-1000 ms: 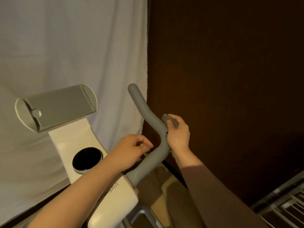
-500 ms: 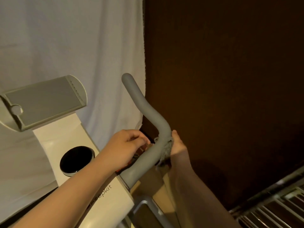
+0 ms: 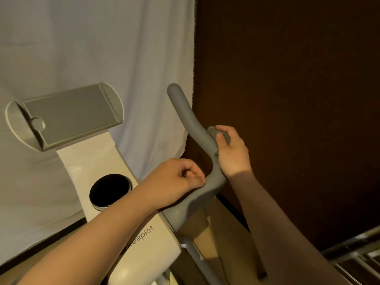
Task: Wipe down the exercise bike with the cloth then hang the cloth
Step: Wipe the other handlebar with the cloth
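We see the handlebar (image 3: 191, 128) rising from the right side of the exercise bike (image 3: 148, 243) column, with the tablet holder (image 3: 67, 118) at the column's top left and the round dial (image 3: 110, 191) below it. Our right hand (image 3: 231, 151) presses the cloth (image 3: 213, 133) against the bar's right side; our left hand (image 3: 176, 177) sits just left of the bend. A curtain (image 3: 92, 48) hangs behind.

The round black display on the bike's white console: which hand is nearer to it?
Left. The left hand is curled just right of the round black display, beside the grey handlebar. The right hand is farther right, holding the cloth against the bar.
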`<state>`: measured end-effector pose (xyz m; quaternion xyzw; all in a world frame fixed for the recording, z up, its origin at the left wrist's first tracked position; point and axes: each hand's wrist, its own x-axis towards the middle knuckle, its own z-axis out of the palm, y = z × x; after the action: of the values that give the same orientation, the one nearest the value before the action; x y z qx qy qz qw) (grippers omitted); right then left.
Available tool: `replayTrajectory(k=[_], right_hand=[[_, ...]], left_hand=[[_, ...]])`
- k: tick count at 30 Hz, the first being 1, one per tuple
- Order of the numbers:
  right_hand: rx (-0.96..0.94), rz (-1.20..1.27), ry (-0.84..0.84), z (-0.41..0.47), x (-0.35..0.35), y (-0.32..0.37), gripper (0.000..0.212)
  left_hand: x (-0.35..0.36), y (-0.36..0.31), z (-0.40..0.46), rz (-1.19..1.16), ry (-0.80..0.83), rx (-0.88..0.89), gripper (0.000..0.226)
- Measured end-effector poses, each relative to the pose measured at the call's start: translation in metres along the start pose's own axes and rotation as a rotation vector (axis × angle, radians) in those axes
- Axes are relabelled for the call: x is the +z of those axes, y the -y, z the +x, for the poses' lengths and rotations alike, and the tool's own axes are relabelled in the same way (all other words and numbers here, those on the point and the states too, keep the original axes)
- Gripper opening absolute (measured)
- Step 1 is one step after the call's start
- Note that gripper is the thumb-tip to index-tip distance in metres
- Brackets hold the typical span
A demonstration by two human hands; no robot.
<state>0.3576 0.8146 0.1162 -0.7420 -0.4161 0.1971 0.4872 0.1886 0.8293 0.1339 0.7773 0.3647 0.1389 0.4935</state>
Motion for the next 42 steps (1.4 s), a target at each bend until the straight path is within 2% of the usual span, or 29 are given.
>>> replayTrajectory(k=[2,7,10,13,16,18,21,25,27,29,31,32,35,37,39,40,42], right_hand=[[-0.058,-0.103,0.094,0.014,0.000,0.005,0.032],[-0.377,-0.311,0.203,-0.006,-0.010,-0.002,0.043],[-0.512,-0.367,0.296,0.026,0.001,0.012,0.045],[-0.576,-0.409,0.270,0.040,0.017,0.021,0.045],[-0.688,-0.491,0.312,0.029,0.009,0.013,0.040],[-0.762,-0.523,0.361,0.030,0.002,0.014,0.036],[-0.899,-0.582,0.339,0.054,0.010,0.028,0.035],[-1.042,-0.667,0.309,0.074,0.031,0.037,0.040],[-1.092,-0.718,0.326,0.073,0.029,0.032,0.040],[-1.246,-0.870,0.481,0.072,0.025,0.034,0.038],[-1.412,-1.068,0.646,0.080,0.027,0.047,0.039],[-1.456,-1.134,0.643,0.089,0.032,0.057,0.040],[-1.416,-1.150,0.429,0.103,0.041,0.076,0.041],[-1.436,-1.189,0.480,0.100,0.045,0.067,0.037],[-1.539,-1.301,0.681,0.098,0.049,0.060,0.034],[-1.570,-1.339,0.700,0.102,0.051,0.068,0.034],[-1.519,-1.328,0.589,0.121,0.055,0.088,0.035]], left_hand=[[-0.001,0.003,0.002,-0.011,0.064,-0.001,0.010],[-0.009,0.005,0.009,-0.054,0.197,-0.010,0.022],[-0.008,0.006,0.010,-0.057,0.190,-0.002,0.021],[-0.010,0.007,0.004,-0.007,0.179,0.031,0.028],[-0.033,0.002,-0.005,0.049,0.228,0.096,0.022],[-0.060,0.003,-0.009,0.062,0.176,0.124,0.017],[-0.092,0.017,-0.004,0.144,0.052,0.115,0.012],[-0.095,0.035,0.000,0.349,-0.061,0.110,0.012],[-0.092,0.037,-0.001,0.367,-0.135,0.142,0.011],[-0.092,0.039,-0.002,0.303,-0.172,0.168,0.011],[-0.092,0.038,-0.002,0.338,-0.158,0.180,0.010],[-0.092,0.038,-0.002,0.352,-0.153,0.184,0.011],[-0.093,0.039,-0.004,0.308,-0.160,0.201,0.012],[-0.092,0.040,-0.002,0.300,-0.169,0.208,0.012],[-0.091,0.041,-0.001,0.327,-0.181,0.205,0.013],[-0.090,0.042,0.000,0.343,-0.189,0.205,0.014],[-0.091,0.044,0.001,0.355,-0.195,0.199,0.014]])
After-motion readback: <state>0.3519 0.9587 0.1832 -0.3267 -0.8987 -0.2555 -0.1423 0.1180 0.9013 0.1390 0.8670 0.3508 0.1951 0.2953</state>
